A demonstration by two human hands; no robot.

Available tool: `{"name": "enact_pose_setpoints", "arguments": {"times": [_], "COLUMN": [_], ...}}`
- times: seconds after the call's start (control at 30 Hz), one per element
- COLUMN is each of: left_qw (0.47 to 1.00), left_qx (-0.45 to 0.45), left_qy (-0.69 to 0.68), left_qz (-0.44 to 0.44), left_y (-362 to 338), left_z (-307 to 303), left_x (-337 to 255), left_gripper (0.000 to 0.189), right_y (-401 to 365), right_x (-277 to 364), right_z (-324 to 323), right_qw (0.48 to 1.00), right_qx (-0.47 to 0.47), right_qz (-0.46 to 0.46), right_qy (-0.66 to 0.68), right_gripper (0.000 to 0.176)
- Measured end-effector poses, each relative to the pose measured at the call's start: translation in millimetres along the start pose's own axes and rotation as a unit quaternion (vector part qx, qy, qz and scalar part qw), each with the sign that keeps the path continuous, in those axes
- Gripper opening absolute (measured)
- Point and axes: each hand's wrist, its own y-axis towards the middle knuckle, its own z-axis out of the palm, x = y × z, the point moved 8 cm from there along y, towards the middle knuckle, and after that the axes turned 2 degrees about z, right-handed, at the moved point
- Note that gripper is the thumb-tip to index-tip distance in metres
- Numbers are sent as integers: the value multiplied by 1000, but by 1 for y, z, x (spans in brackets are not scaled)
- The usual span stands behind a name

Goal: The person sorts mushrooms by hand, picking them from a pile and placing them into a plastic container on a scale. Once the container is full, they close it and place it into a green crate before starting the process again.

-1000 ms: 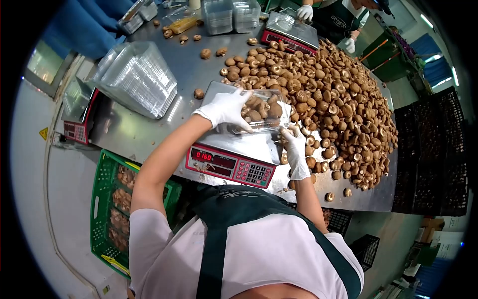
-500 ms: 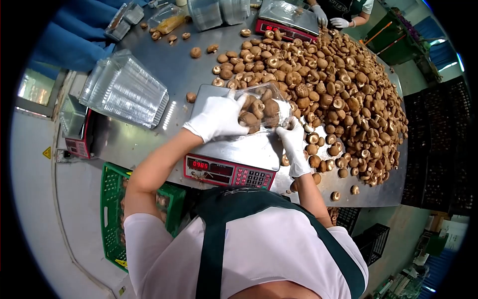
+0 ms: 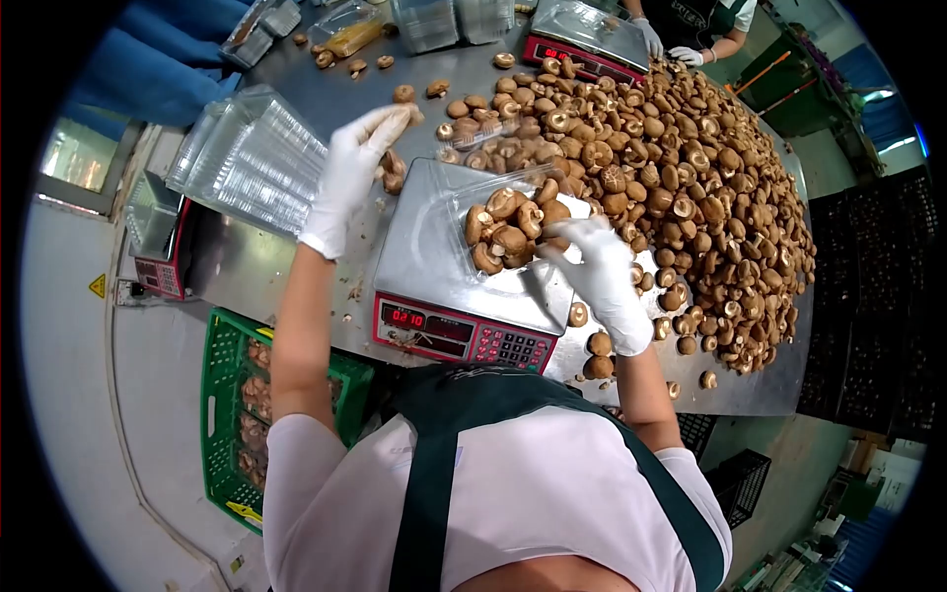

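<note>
A clear plastic punnet (image 3: 462, 229) holding several shiitake mushrooms (image 3: 508, 229) sits on the metal pan of a red scale (image 3: 464, 340), whose display appears to read 0.210. My left hand (image 3: 357, 163), in a white glove, is above the table left of the scale. Its fingers are drawn together on a mushroom, partly blurred; another brown mushroom (image 3: 393, 176) shows right beside the palm. At the punnet's right side is my gloved right hand (image 3: 600, 276), fingers apart and somewhat blurred, with nothing visible in them.
A large mushroom heap (image 3: 681, 197) spreads over the right of the metal table. Stacked clear punnets (image 3: 256, 158) stand at left. A green crate (image 3: 222, 414) with packed mushrooms sits below the table edge. Across the table, a person's gloved hands (image 3: 686, 55) are near another scale (image 3: 582, 61).
Both hands have let go of the punnet. My left hand has moved left and away to the loose mushrooms; my right hand has drawn slightly back. The scale reading has changed.
</note>
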Motion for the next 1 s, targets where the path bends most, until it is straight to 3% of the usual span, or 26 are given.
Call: {"name": "enact_pose_setpoints", "arguments": {"times": [0.03,0.1,0.13,0.17,0.2,0.23,0.33,0.37,0.4,0.43,0.5,0.6,0.67,0.77,0.83,0.87,0.9,0.93,0.97,1.0], "left_qw": [1000,955,934,934,900,860,826,810,791,790,804,819,830,839,875,875,915,947,947,990], "left_qx": [1,18,22,21,18,15,-39,-81,-68,-65,-64,-50,-39,-33,-15,-15,13,41,40,68], "left_qy": [0,-270,-322,-322,-393,-461,-508,-519,-551,-554,-541,-519,-504,-495,-442,-442,-359,-272,-273,-108], "left_qz": [1,-123,-157,-155,-188,-219,-241,-262,-258,-256,-238,-239,-236,-224,-196,-198,-183,-165,-167,-67], "left_y": [-6,-23,-29,-33,-41,-48,-62,-69,-72,-73,-72,-68,-67,-68,-70,-72,-73,-73,-74,-71], "left_z": [3,18,25,25,29,34,33,33,37,40,47,57,61,65,62,61,61,62,66,69], "left_x": [9,41,54,61,71,82,98,103,105,106,104,97,94,88,83,80,73,68,70,54], "left_gripper": [47,48,49,49,49,49,39,35,36,36,40,43,43,42,38,38,33,28,28,24], "right_y": [10,15,18,19,18,19,28,30,28,25,14,12,9,7,11,17,23,31,34,33], "right_x": [26,48,45,41,38,37,19,12,0,-13,-44,-50,-53,-66,-60,-52,-42,-23,-11,-2], "right_z": [9,41,52,74,89,88,64,56,54,52,63,62,60,61,55,40,28,15,19,31], "right_qw": [997,977,977,966,950,949,984,980,973,959,879,857,800,772,786,864,925,975,992,998], "right_qx": [56,72,71,129,186,187,130,129,113,94,102,96,72,37,19,7,-4,-52,-30,36], "right_qz": [-56,-197,-197,-202,-207,-210,-92,-57,2,61,247,243,299,341,336,289,236,81,-1,-41], "right_qy": [19,-40,-40,-93,-145,-145,82,137,199,259,395,444,516,535,518,412,299,199,123,39], "right_gripper": [20,19,19,18,17,17,16,18,18,18,22,24,23,24,23,21,19,17,18,18]}}
